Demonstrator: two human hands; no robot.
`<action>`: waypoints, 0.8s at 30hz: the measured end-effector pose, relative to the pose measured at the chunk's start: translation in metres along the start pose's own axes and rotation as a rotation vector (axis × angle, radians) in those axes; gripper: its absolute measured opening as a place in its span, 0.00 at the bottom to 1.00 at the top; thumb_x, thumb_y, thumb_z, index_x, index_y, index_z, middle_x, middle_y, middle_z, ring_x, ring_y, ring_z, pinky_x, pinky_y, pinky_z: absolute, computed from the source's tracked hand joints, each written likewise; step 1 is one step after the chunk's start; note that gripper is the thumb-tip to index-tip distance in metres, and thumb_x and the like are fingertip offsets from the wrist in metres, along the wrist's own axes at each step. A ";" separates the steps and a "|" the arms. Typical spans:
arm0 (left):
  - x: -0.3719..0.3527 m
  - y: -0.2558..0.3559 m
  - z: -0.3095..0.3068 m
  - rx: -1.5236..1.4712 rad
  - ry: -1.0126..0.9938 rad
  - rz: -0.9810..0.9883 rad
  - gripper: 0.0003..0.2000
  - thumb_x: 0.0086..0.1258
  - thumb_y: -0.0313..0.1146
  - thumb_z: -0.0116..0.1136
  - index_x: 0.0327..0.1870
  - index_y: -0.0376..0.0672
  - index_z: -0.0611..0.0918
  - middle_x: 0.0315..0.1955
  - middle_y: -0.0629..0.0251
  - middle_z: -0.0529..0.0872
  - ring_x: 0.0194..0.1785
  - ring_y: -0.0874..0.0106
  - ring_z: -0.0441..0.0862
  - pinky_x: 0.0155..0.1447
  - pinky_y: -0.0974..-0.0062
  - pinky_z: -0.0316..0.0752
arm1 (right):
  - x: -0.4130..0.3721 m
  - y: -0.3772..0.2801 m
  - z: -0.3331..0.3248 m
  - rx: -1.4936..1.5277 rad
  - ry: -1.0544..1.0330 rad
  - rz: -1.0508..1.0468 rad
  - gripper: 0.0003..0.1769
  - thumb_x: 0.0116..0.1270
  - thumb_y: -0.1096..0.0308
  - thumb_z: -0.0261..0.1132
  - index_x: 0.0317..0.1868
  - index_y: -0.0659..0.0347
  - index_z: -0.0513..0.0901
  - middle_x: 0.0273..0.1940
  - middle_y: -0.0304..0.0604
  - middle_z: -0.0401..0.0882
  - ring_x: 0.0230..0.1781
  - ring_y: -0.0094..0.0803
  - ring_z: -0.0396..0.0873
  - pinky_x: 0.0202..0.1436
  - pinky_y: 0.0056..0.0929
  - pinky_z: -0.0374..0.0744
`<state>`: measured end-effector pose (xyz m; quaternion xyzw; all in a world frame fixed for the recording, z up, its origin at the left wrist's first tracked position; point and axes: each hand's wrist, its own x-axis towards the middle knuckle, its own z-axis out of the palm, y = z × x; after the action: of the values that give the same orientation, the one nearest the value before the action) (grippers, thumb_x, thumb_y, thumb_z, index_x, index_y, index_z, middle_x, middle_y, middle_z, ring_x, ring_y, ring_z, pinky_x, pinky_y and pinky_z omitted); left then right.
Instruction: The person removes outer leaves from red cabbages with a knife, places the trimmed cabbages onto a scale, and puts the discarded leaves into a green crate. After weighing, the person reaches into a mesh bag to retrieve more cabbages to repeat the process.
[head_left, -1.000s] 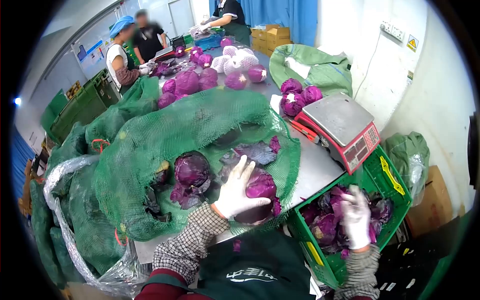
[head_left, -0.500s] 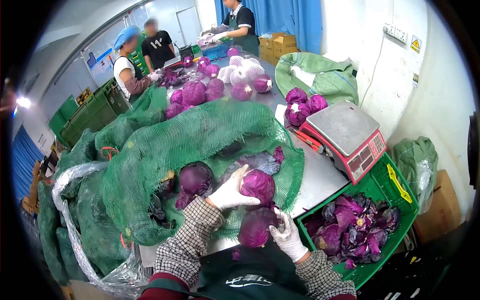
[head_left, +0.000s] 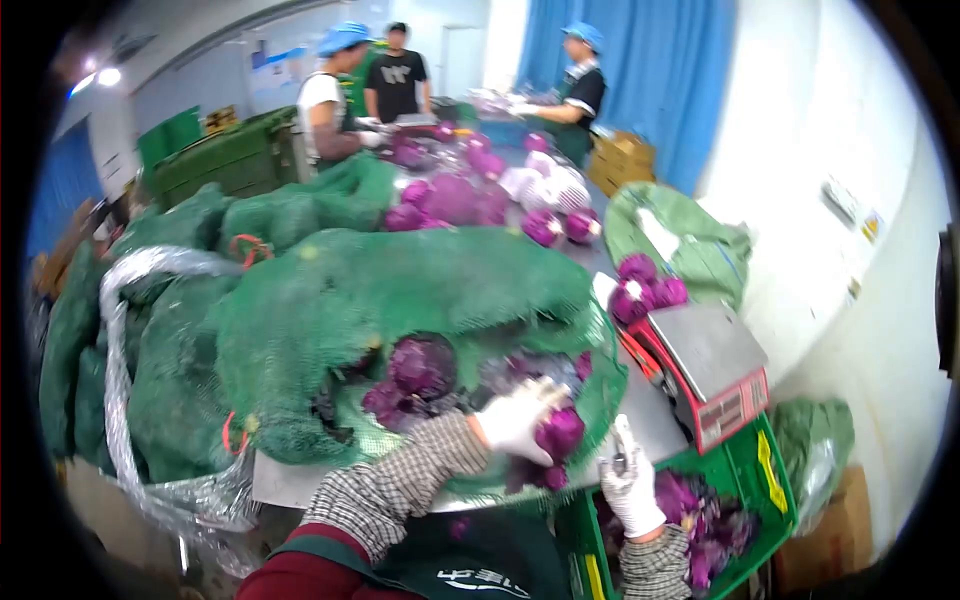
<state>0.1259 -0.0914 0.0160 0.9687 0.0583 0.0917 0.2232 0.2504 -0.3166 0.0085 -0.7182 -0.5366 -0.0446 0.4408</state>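
My left hand point(head_left: 520, 418), in a white glove, is wrapped over a red cabbage point(head_left: 561, 433) near the table's front edge. Darker purple leaf or cabbage shows blurred just below that palm. My right hand point(head_left: 632, 492), also gloved, is raised over the near side of a green crate point(head_left: 768, 545), apart from the cabbage. Its fingers are bent together around a small greyish thing too blurred to name. Left of my left hand, another red cabbage point(head_left: 422, 365) lies in the mouth of a green mesh sack point(head_left: 400, 275), with loose dark leaves around it.
Purple trimmings point(head_left: 705, 535) lie in the crate. A red scale point(head_left: 705, 355) stands at the right, beside an orange-red tool point(head_left: 640, 355) and several cabbages point(head_left: 632, 300). More cabbages point(head_left: 450, 200) sit farther back, where three people are. Filled mesh sacks point(head_left: 185, 390) crowd the left.
My right hand has left the lower cabbage and moved right, over the crate. My left hand stays on its cabbage. The camera view has shifted, so the background sits farther right.
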 end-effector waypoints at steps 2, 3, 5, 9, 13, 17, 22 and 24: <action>-0.008 0.016 -0.011 0.065 -0.066 -0.048 0.57 0.42 0.53 0.76 0.73 0.40 0.57 0.70 0.41 0.59 0.71 0.46 0.61 0.71 0.57 0.64 | 0.031 -0.002 0.033 0.046 -0.026 -0.130 0.29 0.59 0.76 0.64 0.63 0.65 0.72 0.54 0.54 0.77 0.53 0.49 0.77 0.59 0.37 0.76; -0.010 0.011 -0.007 0.031 -0.037 -0.070 0.57 0.42 0.53 0.75 0.73 0.39 0.56 0.70 0.41 0.58 0.72 0.46 0.60 0.71 0.57 0.63 | 0.038 0.004 0.042 0.102 -0.150 -0.090 0.23 0.59 0.76 0.64 0.57 0.64 0.76 0.51 0.52 0.78 0.51 0.47 0.77 0.56 0.37 0.76; -0.013 -0.005 -0.002 -0.049 -0.015 -0.082 0.58 0.43 0.52 0.75 0.74 0.35 0.54 0.71 0.40 0.56 0.74 0.48 0.56 0.74 0.60 0.59 | 0.048 0.001 0.046 0.068 -0.137 -0.132 0.17 0.58 0.75 0.65 0.50 0.63 0.78 0.45 0.49 0.78 0.45 0.46 0.77 0.51 0.37 0.76; -0.011 -0.024 0.000 -0.156 -0.005 -0.062 0.58 0.45 0.54 0.74 0.73 0.33 0.53 0.71 0.40 0.55 0.75 0.51 0.54 0.76 0.63 0.53 | 0.056 -0.008 0.041 -0.005 -0.125 -0.148 0.09 0.58 0.74 0.67 0.39 0.62 0.77 0.36 0.48 0.75 0.37 0.45 0.76 0.41 0.37 0.75; -0.008 -0.040 -0.009 -0.362 -0.018 -0.099 0.57 0.45 0.54 0.75 0.72 0.31 0.55 0.71 0.40 0.57 0.75 0.54 0.55 0.77 0.66 0.52 | 0.040 -0.002 0.038 0.031 -0.086 -0.085 0.08 0.60 0.73 0.66 0.33 0.62 0.73 0.29 0.48 0.72 0.27 0.45 0.72 0.33 0.37 0.72; -0.013 -0.045 -0.007 -0.919 -0.041 -0.201 0.59 0.45 0.34 0.80 0.74 0.31 0.47 0.71 0.45 0.58 0.73 0.61 0.60 0.76 0.66 0.56 | -0.019 0.021 0.024 0.111 -0.064 0.162 0.10 0.63 0.72 0.66 0.32 0.61 0.70 0.25 0.39 0.68 0.21 0.27 0.70 0.26 0.28 0.69; -0.009 -0.067 0.015 -0.893 -0.001 -0.176 0.58 0.48 0.26 0.78 0.74 0.31 0.42 0.70 0.50 0.61 0.70 0.65 0.65 0.73 0.66 0.63 | -0.104 0.035 -0.066 0.211 0.070 0.821 0.09 0.62 0.80 0.64 0.36 0.58 0.73 0.30 0.31 0.70 0.29 0.19 0.67 0.34 0.18 0.69; -0.004 -0.062 0.006 -1.057 -0.061 -0.167 0.58 0.49 0.23 0.76 0.74 0.31 0.41 0.70 0.51 0.61 0.70 0.65 0.64 0.73 0.65 0.62 | -0.132 0.064 -0.095 -0.082 0.087 0.660 0.09 0.62 0.80 0.64 0.40 0.62 0.75 0.34 0.35 0.72 0.31 0.21 0.69 0.37 0.22 0.70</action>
<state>0.1184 -0.0393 -0.0172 0.7184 0.0744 0.0623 0.6888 0.2860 -0.4808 -0.0423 -0.8678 -0.2534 0.0487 0.4247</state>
